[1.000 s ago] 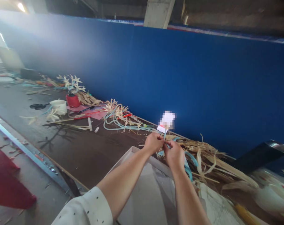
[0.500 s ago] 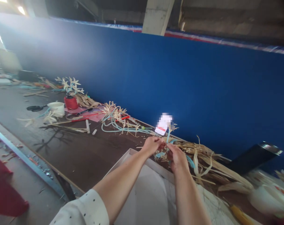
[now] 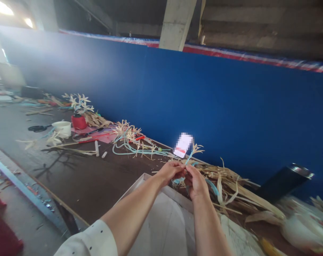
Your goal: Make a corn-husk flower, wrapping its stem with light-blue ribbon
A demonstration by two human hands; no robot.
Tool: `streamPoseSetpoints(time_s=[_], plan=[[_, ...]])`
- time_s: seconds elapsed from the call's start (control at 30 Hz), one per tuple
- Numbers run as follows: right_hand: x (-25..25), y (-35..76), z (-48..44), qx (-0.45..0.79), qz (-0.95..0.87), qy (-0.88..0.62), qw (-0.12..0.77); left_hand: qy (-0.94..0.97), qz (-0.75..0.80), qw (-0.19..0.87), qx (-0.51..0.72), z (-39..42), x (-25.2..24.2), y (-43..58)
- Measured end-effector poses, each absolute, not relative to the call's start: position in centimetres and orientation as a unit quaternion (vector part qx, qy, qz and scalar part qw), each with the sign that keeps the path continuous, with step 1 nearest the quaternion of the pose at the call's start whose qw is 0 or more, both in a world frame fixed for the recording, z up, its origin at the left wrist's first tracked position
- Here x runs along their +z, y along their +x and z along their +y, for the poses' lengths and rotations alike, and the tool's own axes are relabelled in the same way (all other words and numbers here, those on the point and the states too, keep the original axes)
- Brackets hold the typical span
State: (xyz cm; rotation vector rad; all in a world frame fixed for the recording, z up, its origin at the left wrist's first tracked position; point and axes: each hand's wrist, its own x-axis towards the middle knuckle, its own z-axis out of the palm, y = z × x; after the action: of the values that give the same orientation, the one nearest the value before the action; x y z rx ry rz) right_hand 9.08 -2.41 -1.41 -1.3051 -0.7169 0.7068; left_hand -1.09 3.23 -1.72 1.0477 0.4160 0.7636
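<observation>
Both hands meet over the near edge of the table. Between them rises a pale husk flower [image 3: 197,148] on a light blue wrapped stem, tilted up and to the right. My left hand [image 3: 172,172] is closed with the fingertips pinched at the stem's lower part. Pressed in from the other side, the thumb and fingers of my right hand [image 3: 196,180] grip the same stem. A light blue strip [image 3: 212,187] shows beyond my right hand. Just behind the flower lies a lit phone [image 3: 181,148], its screen partly blurred. What is inside the closed fingers is hidden.
Dry husks [image 3: 236,181] heap up to the right, before a black flask [image 3: 289,181]. Finished husk flowers with blue stems [image 3: 126,137] lie left of the phone. Farther left are a white cup [image 3: 62,128], red thread spool [image 3: 79,122] and scissors [image 3: 38,128]. A white box [image 3: 142,179] sits below my arms.
The view has shifted slightly. Both hands stay together on the stem, and the flower leans more to the right than before.
</observation>
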Motion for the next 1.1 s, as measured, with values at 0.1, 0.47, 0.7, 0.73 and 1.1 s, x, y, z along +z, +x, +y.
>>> streamPoseSetpoints(time_s=[0.1,0.47,0.7,0.73,1.1], plan=[[-1.1,8.8,-2.5,0.369,-0.274,-0.567,0.683,0.479,0.192,0.778,0.359,3.2,-1.7,-1.1],[-1.5,9.2,-2.3,0.281,-0.346,-0.585,0.678,0.442,0.164,0.807,0.356,3.5,-2.2,-1.3],[-1.1,9.5,-2.7,0.154,-0.43,-0.656,0.601,0.468,0.158,0.79,0.363,3.7,-2.6,-1.0],[-0.9,9.5,-2.8,0.142,-0.435,-0.666,0.589,0.475,0.161,0.783,0.368,3.7,-2.6,-0.9],[-2.2,9.5,-2.1,0.22,-0.373,-0.617,0.656,0.524,0.235,0.694,0.433,3.5,-2.5,-0.4]])
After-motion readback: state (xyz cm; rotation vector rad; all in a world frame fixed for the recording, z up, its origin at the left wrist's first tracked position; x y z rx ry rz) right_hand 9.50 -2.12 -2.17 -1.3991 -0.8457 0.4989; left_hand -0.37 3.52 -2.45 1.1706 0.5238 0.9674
